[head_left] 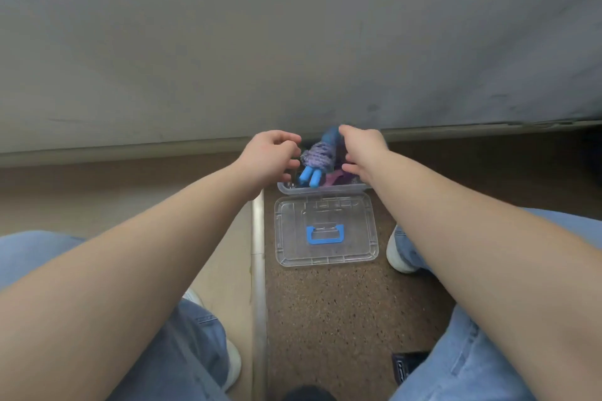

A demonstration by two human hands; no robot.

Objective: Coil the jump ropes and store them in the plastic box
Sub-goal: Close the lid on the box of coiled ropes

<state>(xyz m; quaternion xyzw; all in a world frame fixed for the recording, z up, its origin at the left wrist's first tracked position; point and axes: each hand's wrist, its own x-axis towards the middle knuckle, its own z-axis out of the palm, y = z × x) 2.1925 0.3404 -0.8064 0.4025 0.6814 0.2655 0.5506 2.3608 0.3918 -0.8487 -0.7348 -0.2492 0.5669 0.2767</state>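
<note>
Both arms reach forward to the middle of the frame, where a clear plastic box (321, 188) sits on the brown speckled floor (325, 309) close to the foot of a grey wall (293, 58). A coiled jump rope (317, 155), purple cord wound into a bundle, stands partly in the box, with its two blue handles (309, 176) pointing down toward the near rim. To the right of it, lower in the box, lies something magenta (338, 177), too blurred to identify.

The left hand (270, 156) is just left of the bundle, its fingers curled toward the cord. The right hand (361, 153) is just right of it, with a finger over the blurred blue top end and the thumb low beside the box. Whether either hand actually grips the rope cannot be told.

The box's clear lid (345, 238), with a blue carry handle (325, 234), lies flat on the floor just below the box. A pale metal strip (259, 238) runs down the frame left of the lid. Knees in blue jeans (472, 368) fill the lower corners, and a white shoe (399, 257) rests right of the lid.
</note>
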